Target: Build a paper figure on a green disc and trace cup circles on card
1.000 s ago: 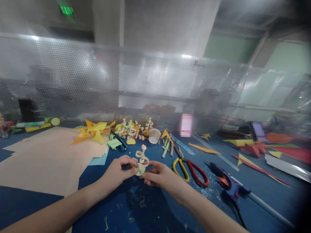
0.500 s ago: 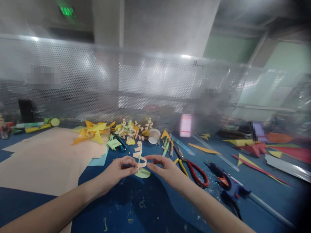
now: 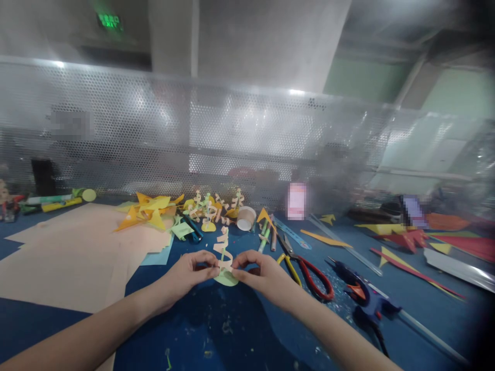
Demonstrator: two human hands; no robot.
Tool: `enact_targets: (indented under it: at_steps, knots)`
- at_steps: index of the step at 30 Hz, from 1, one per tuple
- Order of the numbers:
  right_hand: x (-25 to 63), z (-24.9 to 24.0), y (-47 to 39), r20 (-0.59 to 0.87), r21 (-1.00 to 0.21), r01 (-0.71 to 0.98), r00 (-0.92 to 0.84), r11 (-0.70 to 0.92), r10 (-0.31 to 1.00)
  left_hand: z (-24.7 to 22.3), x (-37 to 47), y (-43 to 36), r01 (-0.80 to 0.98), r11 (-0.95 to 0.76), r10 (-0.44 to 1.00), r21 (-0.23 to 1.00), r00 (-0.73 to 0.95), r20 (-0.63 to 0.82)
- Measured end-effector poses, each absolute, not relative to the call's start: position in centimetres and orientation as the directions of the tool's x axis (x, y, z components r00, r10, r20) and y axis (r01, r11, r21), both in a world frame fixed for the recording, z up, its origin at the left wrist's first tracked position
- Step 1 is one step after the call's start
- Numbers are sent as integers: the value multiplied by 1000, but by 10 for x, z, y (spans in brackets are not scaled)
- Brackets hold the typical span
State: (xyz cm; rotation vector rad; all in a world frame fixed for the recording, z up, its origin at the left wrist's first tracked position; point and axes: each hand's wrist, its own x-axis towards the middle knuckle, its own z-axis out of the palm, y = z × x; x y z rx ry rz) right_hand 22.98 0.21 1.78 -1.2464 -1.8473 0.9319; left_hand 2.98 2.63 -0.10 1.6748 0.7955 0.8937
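we hold the peach paper spiral (image 3: 219, 248) upright above its pale green disc (image 3: 227, 279), at the near middle of the blue table (image 3: 174, 330). our left hand (image 3: 190, 270) pinches the left side of the lower coil; our right hand (image 3: 265, 273), clear of it half a second ago, now closes its fingertips on the right side. we judge the coil steadied from both sides. similar spirals (image 3: 209, 211) stand on the far side. scissors (image 3: 317, 283) and a glue gun (image 3: 365, 293) lie right; peach sheets (image 3: 69, 252) lie left.
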Motion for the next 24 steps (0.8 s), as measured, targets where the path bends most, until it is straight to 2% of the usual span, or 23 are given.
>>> enact_targets:
  at_steps: [5,12,17,24]
  knots:
    - [227,24,-2,242,-804,460,-325,377,914,-1,30,26,94,-193,867,977,482,125]
    - [222,27,-10,350,-740,514,-259,435,900,0,32,26,69,-157,893,985,435,112]
    - [221,29,-12,433,-620,589,-296,519,852,-2,31,25,76,-161,913,984,389,119]
    - [216,24,-18,513,-522,605,-340,601,788,-6,32,28,105,-204,931,973,327,160]
